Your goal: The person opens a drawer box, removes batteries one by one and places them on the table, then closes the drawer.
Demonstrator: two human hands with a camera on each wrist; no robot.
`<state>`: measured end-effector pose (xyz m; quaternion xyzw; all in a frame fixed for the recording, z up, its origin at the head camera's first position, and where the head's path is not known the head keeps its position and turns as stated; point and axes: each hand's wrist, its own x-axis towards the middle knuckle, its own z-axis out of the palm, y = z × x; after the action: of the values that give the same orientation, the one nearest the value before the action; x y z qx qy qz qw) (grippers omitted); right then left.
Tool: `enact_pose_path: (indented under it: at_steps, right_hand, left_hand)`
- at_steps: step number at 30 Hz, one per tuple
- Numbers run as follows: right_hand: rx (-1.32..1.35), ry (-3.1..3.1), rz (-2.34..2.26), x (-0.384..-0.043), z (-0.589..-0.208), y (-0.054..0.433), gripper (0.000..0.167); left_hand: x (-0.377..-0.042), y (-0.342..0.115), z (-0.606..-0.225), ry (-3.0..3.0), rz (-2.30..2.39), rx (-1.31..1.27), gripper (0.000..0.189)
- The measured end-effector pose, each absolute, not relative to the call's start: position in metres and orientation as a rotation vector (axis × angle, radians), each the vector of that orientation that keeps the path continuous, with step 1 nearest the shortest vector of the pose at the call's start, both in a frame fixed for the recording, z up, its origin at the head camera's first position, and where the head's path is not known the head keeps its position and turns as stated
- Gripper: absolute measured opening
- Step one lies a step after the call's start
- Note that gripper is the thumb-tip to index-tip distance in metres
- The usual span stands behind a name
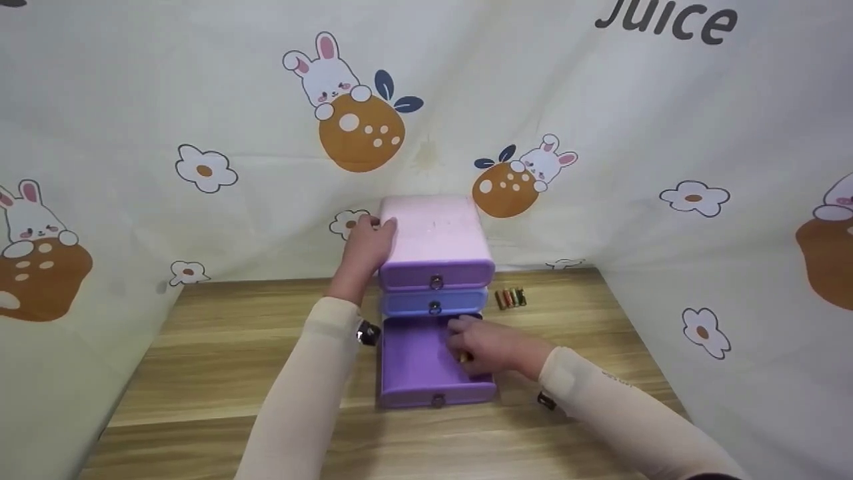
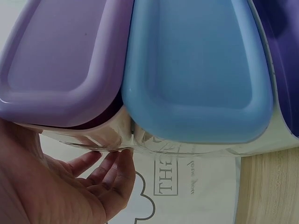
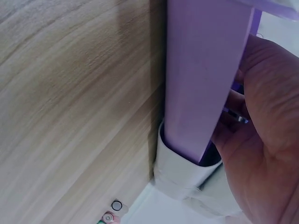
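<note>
A small drawer unit [image 1: 433, 230] with a pink top stands against the back cloth. My left hand [image 1: 368, 243] rests against its upper left side, with fingertips touching the side wall in the left wrist view. The top purple drawer [image 1: 400, 275] and the blue drawer [image 2: 201, 70] are pushed in. The bottom purple drawer [image 1: 416, 360] is pulled out. Inside it, at the right wall, is my right hand [image 1: 486, 343], its curled fingers pinching a small battery [image 1: 464, 358], mostly hidden by the fingers.
Several batteries [image 1: 511, 298] lie in a row on the wooden table [image 1: 220, 360], right of the drawer unit. Cloth [image 1: 266, 213] printed with rabbits, oranges and flowers hangs behind and at both sides.
</note>
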<state>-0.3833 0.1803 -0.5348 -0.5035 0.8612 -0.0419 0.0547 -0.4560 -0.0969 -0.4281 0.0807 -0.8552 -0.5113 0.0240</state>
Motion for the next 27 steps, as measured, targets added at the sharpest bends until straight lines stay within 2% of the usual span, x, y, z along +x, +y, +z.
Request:
enact_pose_path:
  at_steps: [10, 27]
  right_hand:
    - [-1.651, 2.623, -0.160, -0.378, -0.525, 0.186, 0.022]
    - [-1.555, 2.646, -0.218, -0.371, -0.501, 0.209, 0.020]
  left_hand:
    - [-0.457, -0.097, -0.429, -2.651, -1.527, 0.216, 0.070]
    - [-0.457, -0.098, -0.430, -2.630, -1.560, 0.207, 0.070]
